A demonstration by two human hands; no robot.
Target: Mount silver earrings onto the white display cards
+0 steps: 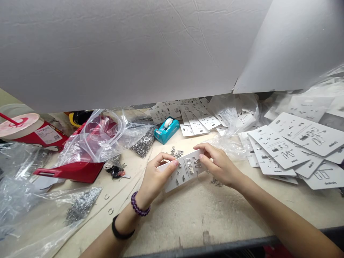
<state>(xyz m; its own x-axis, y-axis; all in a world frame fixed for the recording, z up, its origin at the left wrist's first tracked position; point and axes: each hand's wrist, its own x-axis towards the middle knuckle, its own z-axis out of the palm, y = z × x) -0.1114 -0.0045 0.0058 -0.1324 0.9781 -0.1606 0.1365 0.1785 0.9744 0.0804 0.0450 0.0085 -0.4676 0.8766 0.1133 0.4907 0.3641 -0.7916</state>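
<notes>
Over the worktop (166, 225), the left hand (158, 173) and right hand (219, 164) held a card (185, 171) tilted — fingers pinching opposite ends, probably to steady it with its earrings (190, 166) in view.

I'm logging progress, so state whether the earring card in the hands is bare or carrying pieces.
Carrying pieces: silvery jewellery dots the earring card held in the left hand and right hand. Whether it's full, I cannot tell.

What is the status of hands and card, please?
Left hand gripping tilted white card; right hand at its edge. Metal jewelry on card. Loose metal pieces nearby.
</notes>
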